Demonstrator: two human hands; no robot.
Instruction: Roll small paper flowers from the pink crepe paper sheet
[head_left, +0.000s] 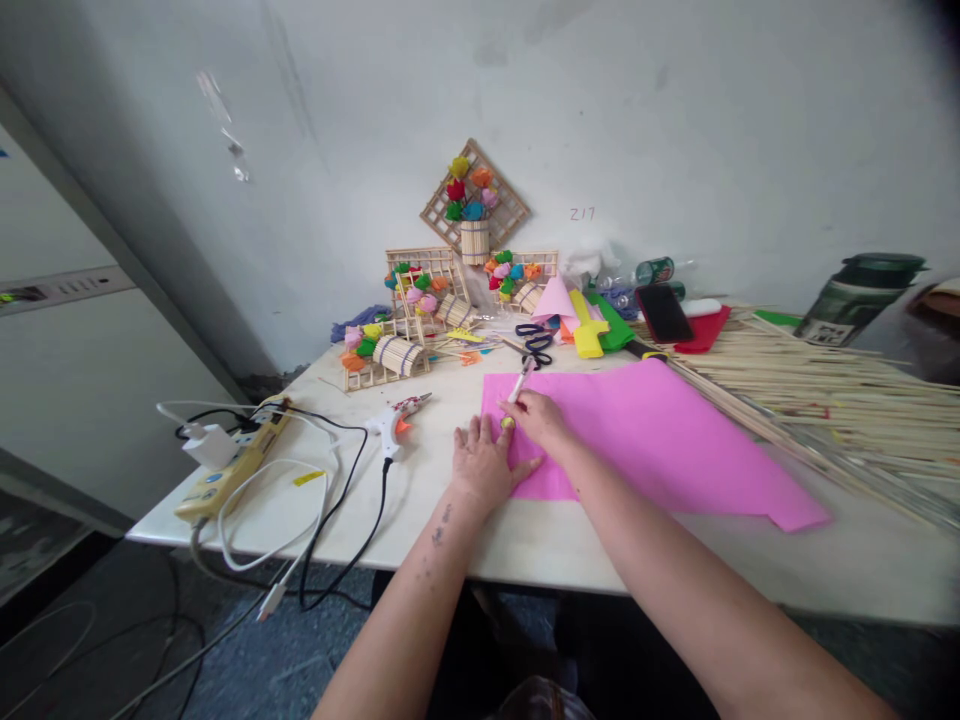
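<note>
On the white worktable (465,540) against the wall, I had my left hand (484,462) spread flat on the pink paper sheet (660,440), my right hand (541,418) gripping a pen (520,382); marking step, requiring a steady stroke.
</note>
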